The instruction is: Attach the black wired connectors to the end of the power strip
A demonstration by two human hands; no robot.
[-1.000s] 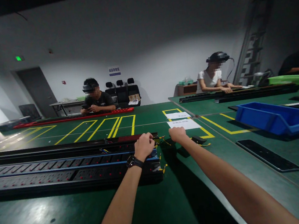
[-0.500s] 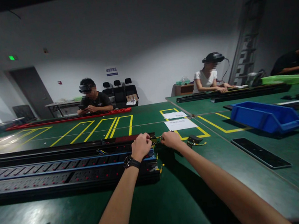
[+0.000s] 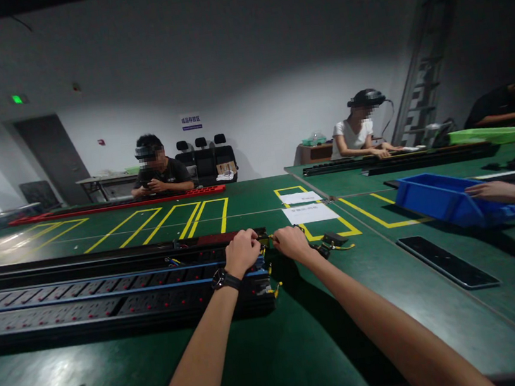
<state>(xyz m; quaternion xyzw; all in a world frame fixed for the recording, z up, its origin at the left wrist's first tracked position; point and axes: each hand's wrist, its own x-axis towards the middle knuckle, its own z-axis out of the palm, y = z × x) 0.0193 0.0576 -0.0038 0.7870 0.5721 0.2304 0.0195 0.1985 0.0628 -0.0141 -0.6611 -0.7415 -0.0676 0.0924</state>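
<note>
My left hand [image 3: 243, 251], with a black watch on the wrist, is closed at the right end of a long black power strip [image 3: 109, 294] that lies across the green table [image 3: 278, 343]. Its fingers pinch the yellow and black wires [image 3: 267, 240] sticking out of that end. My right hand [image 3: 291, 242] is closed too, gripping the same wires just to the right. A small black part with yellow wire [image 3: 332, 243] lies right of my right hand.
A blue bin [image 3: 450, 199] stands at the right, with another person's hand [image 3: 494, 190] reaching to it. A flat black plate [image 3: 446, 261] lies nearer. White paper sheets [image 3: 309, 212] sit in yellow floor-tape boxes. Two people sit at far tables; a green tray [image 3: 493, 134] is far right.
My right hand moved left to meet my left hand at the strip's end. Another person's hand has come into view at the blue bin.
</note>
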